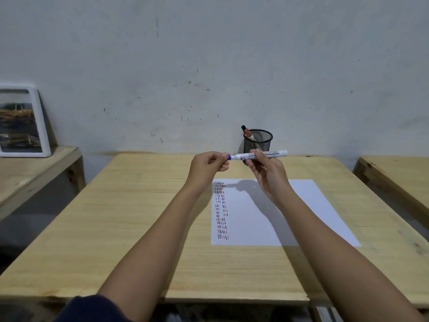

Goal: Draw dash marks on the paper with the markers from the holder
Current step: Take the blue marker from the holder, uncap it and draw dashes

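While my left fingers pinch the blue cap and my right fingers clasp the barrel, the whiteboard marker hangs level above the paper; light, stiff, slick plastic, best gripped mid-barrel. The mesh holder stands behind.

A: Setting — plain workroom or study space, not a kitchen or shop. Bare plywood table against a scuffed, unpainted-looking grey wall.

B: Agreed. More plywood tables flank that table: one to its left, one to its right, gaps between.

A: Desk supplies: black mesh holder at the table's far edge by the wall, white paper in front of it.

B: White-framed picture leans on the wall, left of the table.
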